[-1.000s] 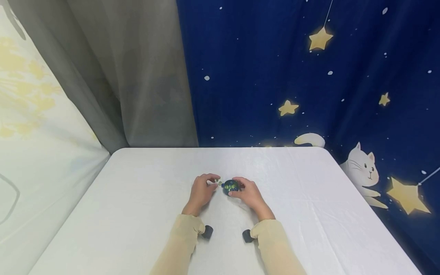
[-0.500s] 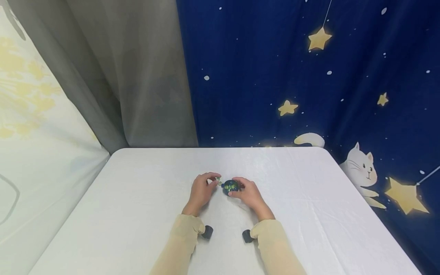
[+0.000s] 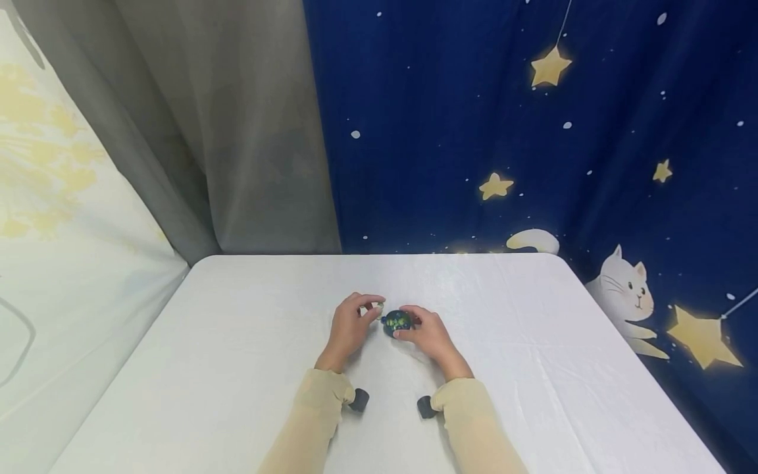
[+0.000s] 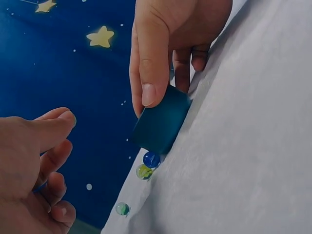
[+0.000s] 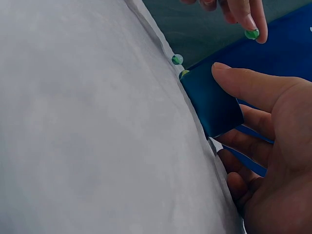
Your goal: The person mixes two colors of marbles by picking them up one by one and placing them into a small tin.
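Observation:
In the head view, my left hand (image 3: 351, 326) pinches a green marble (image 5: 251, 34) between thumb and fingertip, above the table. My right hand (image 3: 432, 336) grips a small dark teal cup (image 3: 397, 322) that stands on the white tabletop, thumb on one side and fingers on the other. Green and blue marbles show in the cup's opening. On the table beside the cup, in the left wrist view, lie a blue marble (image 4: 151, 159), a yellow-green marble (image 4: 144, 171) and, a bit apart, a clear green marble (image 4: 123, 208). My left palm hides nothing of the cup.
The white-covered table (image 3: 237, 342) stretches around both hands. Behind it hang a grey curtain (image 3: 266, 131) and a blue curtain (image 3: 426, 131) with stars and a cat. A black wrist camera (image 3: 358, 400) sticks out from the left sleeve, another (image 3: 426, 407) from the right.
My left hand has moved slightly up and to the right with the pinched marble, closer to the cup. My right hand and the cup have stayed in place.

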`<action>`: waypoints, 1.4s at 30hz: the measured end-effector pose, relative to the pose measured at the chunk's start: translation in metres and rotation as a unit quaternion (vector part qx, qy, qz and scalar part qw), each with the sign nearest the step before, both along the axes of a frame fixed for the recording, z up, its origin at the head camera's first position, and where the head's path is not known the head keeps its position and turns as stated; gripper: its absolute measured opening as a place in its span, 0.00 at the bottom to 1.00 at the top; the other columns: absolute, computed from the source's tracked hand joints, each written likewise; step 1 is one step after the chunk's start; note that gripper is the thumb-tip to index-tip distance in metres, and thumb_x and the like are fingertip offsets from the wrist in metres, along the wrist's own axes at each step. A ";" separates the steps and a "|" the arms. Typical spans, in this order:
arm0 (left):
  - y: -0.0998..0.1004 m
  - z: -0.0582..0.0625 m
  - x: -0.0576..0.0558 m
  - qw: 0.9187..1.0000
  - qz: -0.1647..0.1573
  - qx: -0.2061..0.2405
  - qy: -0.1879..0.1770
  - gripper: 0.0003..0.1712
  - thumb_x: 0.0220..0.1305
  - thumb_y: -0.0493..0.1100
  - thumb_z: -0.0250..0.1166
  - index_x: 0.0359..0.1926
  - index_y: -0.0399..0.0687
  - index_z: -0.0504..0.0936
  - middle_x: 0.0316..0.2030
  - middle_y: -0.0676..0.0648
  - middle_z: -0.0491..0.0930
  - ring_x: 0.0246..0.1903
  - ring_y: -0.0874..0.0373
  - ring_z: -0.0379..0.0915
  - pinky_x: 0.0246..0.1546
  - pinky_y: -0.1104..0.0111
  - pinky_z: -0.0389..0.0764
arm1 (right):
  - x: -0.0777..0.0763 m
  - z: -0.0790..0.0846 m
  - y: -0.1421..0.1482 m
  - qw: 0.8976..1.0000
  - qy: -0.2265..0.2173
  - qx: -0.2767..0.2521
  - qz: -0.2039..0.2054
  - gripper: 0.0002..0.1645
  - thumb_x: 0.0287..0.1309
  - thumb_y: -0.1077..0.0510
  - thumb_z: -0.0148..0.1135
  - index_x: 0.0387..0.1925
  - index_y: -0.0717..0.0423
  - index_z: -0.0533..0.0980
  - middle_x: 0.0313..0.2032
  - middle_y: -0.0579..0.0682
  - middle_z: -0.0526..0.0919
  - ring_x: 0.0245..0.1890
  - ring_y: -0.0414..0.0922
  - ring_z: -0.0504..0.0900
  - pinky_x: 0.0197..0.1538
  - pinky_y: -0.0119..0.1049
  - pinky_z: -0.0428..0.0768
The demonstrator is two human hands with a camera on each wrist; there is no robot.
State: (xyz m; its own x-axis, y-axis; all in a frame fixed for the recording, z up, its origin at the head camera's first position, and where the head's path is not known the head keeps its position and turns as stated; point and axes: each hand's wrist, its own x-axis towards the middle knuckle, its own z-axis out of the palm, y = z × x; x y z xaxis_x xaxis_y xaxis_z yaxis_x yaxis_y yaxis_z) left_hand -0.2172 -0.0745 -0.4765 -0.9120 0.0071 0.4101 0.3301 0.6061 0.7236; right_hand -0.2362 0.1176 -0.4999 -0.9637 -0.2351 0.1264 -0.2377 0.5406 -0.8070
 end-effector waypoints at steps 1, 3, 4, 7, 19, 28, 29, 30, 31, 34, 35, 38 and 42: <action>0.000 0.000 0.000 1.000 0.000 0.001 0.001 0.11 0.62 0.41 0.68 0.46 0.56 0.86 0.29 0.57 0.74 0.29 0.61 0.67 0.32 0.67 0.70 | 0.000 0.000 0.000 1.000 0.003 -0.001 0.002 0.33 0.47 0.55 0.76 0.57 0.53 0.77 0.53 0.54 0.81 0.54 0.56 0.78 0.56 0.53 0.73; 0.001 0.001 0.000 1.000 -0.001 0.004 0.002 0.11 0.62 0.42 0.68 0.46 0.57 0.86 0.29 0.57 0.73 0.29 0.61 0.66 0.32 0.68 0.70 | 0.000 0.000 0.000 1.000 0.004 -0.002 0.005 0.33 0.47 0.55 0.76 0.57 0.54 0.77 0.53 0.54 0.81 0.53 0.57 0.78 0.56 0.53 0.73; 0.002 0.002 0.000 1.000 -0.003 0.006 0.004 0.11 0.62 0.42 0.68 0.46 0.57 0.86 0.29 0.57 0.73 0.29 0.61 0.66 0.32 0.68 0.70 | 0.000 0.000 0.000 1.000 0.004 -0.002 0.005 0.33 0.47 0.55 0.76 0.57 0.53 0.77 0.53 0.54 0.81 0.53 0.57 0.78 0.56 0.53 0.73; 0.004 0.003 0.001 1.000 -0.010 0.011 0.009 0.11 0.62 0.42 0.68 0.46 0.57 0.86 0.29 0.56 0.73 0.29 0.61 0.66 0.33 0.68 0.70 | 0.000 0.000 0.001 1.000 0.007 -0.001 0.005 0.33 0.47 0.55 0.76 0.57 0.54 0.77 0.53 0.54 0.81 0.54 0.57 0.78 0.56 0.52 0.73; 0.010 0.006 0.002 0.999 -0.018 0.022 0.028 0.12 0.60 0.40 0.69 0.45 0.57 0.87 0.29 0.57 0.71 0.29 0.61 0.66 0.33 0.69 0.70 | 0.001 0.001 0.001 1.000 0.013 -0.005 0.006 0.33 0.47 0.54 0.76 0.56 0.54 0.77 0.54 0.54 0.81 0.54 0.57 0.78 0.56 0.52 0.73; 0.012 0.008 0.003 0.999 -0.023 0.024 0.035 0.12 0.60 0.40 0.69 0.44 0.58 0.87 0.27 0.57 0.70 0.27 0.61 0.63 0.30 0.69 0.68 | 0.001 0.002 0.000 1.000 0.004 -0.003 0.003 0.33 0.48 0.54 0.76 0.57 0.53 0.76 0.55 0.54 0.80 0.54 0.57 0.78 0.56 0.53 0.73; 0.012 0.008 0.003 0.999 -0.024 0.024 0.037 0.12 0.60 0.40 0.69 0.44 0.57 0.88 0.27 0.56 0.69 0.26 0.61 0.63 0.30 0.69 0.68 | 0.001 0.002 0.000 1.000 0.004 -0.002 0.003 0.33 0.48 0.54 0.76 0.57 0.53 0.76 0.55 0.54 0.80 0.54 0.57 0.78 0.56 0.53 0.73; 0.013 0.009 0.003 0.999 -0.024 0.024 0.037 0.12 0.60 0.40 0.69 0.44 0.58 0.88 0.27 0.56 0.69 0.26 0.61 0.62 0.29 0.69 0.68 | 0.001 0.002 0.000 1.000 0.003 -0.002 0.003 0.33 0.48 0.54 0.76 0.57 0.53 0.76 0.55 0.55 0.80 0.54 0.57 0.78 0.56 0.53 0.73; 0.013 0.009 0.003 0.999 -0.025 0.025 0.037 0.12 0.60 0.40 0.69 0.44 0.57 0.88 0.27 0.56 0.69 0.26 0.61 0.62 0.29 0.69 0.67 | 0.001 0.002 0.000 1.000 0.004 -0.001 0.002 0.33 0.48 0.54 0.76 0.57 0.53 0.76 0.55 0.55 0.80 0.54 0.57 0.78 0.56 0.53 0.73; 0.014 0.009 0.003 0.999 -0.028 0.025 0.032 0.12 0.60 0.40 0.69 0.44 0.57 0.88 0.28 0.56 0.70 0.26 0.61 0.62 0.28 0.70 0.67 | 0.001 0.002 0.000 1.000 0.005 0.001 0.002 0.33 0.48 0.54 0.76 0.57 0.53 0.76 0.54 0.55 0.80 0.54 0.56 0.78 0.56 0.52 0.73; 0.014 0.009 0.003 0.999 -0.030 0.024 0.029 0.12 0.60 0.41 0.69 0.45 0.57 0.88 0.28 0.56 0.70 0.26 0.61 0.62 0.28 0.70 0.67 | 0.001 0.002 0.000 1.000 0.005 0.001 0.002 0.33 0.48 0.54 0.76 0.57 0.53 0.76 0.54 0.55 0.80 0.54 0.56 0.78 0.56 0.52 0.73; 0.014 0.009 0.004 0.999 -0.034 0.021 0.026 0.12 0.60 0.41 0.69 0.45 0.57 0.87 0.29 0.55 0.70 0.26 0.61 0.62 0.27 0.70 0.67 | 0.001 0.002 0.001 1.000 0.006 0.001 0.002 0.33 0.48 0.55 0.76 0.57 0.54 0.76 0.54 0.55 0.80 0.54 0.56 0.78 0.56 0.52 0.73; 0.013 0.009 0.003 0.999 -0.031 0.020 0.030 0.12 0.60 0.40 0.69 0.45 0.55 0.87 0.32 0.52 0.72 0.25 0.59 0.62 0.27 0.69 0.67 | 0.001 0.002 0.001 1.000 0.009 0.001 0.004 0.33 0.48 0.55 0.76 0.57 0.54 0.76 0.54 0.55 0.80 0.53 0.57 0.78 0.56 0.52 0.73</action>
State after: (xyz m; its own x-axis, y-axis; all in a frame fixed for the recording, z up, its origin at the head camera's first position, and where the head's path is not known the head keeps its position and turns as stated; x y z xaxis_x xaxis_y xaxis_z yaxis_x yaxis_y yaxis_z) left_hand -0.2142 -0.0618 -0.4671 -0.8844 0.0464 0.4644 0.4096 0.5542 0.7246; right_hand -0.2357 0.1184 -0.4977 -0.9593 -0.2431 0.1434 -0.2568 0.5407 -0.8011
